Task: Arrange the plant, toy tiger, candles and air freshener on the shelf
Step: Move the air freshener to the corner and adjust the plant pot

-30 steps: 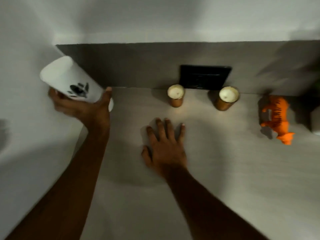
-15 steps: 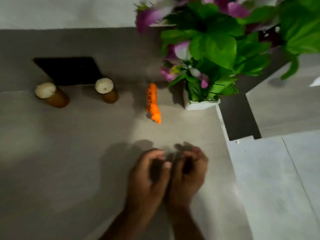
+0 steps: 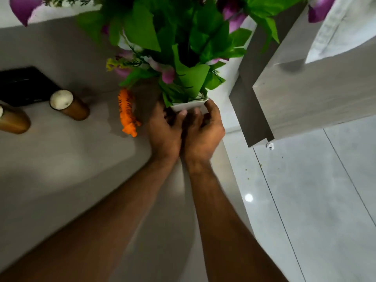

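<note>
Both hands are closed around the base of the plant's white pot [image 3: 189,105], just right of frame centre: the left hand [image 3: 164,133] wraps the pot's left side, the right hand [image 3: 203,131] cups its right side with fingertips [image 3: 209,103] up at the rim. We judge this a firm two-handed hold; whether the pot rests on the shelf [image 3: 61,169] or is just lifted, we cannot tell, since the hands hide its base. The plant [image 3: 183,37] rises toward the top of the frame, green leaves and purple flowers filling the upper centre. Immediately left of the left hand lies the toy tiger [image 3: 127,115], orange with black stripes, near the pot but apart from it. Further left stands one candle [image 3: 68,104] in a brown holder, and at the far left edge a second candle [image 3: 13,122], partly cut off. Behind them, upper left, a black panel [image 3: 24,86] sits against the wall. To the lower right we see pale floor tiles [image 3: 315,200]. Progress, as we judge it: tiger and both candles appear placed; the plant is being positioned at the shelf's right end. The air freshener is not in view, so its status is unknown. No brand, label or legible writing on anything visible.
</note>
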Available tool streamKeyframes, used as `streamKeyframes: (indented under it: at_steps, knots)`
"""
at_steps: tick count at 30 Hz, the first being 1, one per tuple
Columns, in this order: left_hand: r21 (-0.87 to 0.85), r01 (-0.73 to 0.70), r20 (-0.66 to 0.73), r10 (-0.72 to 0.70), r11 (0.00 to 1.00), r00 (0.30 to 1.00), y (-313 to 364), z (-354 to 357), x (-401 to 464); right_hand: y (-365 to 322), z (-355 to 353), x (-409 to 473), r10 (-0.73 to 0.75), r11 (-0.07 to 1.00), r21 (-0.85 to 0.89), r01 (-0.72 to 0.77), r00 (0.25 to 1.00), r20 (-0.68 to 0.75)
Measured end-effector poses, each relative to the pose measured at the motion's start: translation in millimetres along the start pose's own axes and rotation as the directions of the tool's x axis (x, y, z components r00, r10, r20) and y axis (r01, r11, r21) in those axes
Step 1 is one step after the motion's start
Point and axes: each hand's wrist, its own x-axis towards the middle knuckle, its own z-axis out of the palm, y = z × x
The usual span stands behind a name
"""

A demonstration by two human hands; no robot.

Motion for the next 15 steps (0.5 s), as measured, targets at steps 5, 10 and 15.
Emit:
streamKeyframes:
  at_steps: [5,10,15]
  knots:
    - [0.032,-0.05,0.006,0.049,0.998,0.999,-1,8,0,0,-6,5,0.042,0.998,0.037,-0.04,0.997,-0.057]
    - [0.014,-0.018,0.034,0.017,1.0,0.999,2,14,2,-7,-7,8,0.073,0.996,0.053,-0.069,0.995,-0.066]
    - [0.005,0.003,0.036,-0.003,1.0,0.999,-3,17,3,-8,-4,12,0.077,0.996,0.047,-0.073,0.994,-0.075]
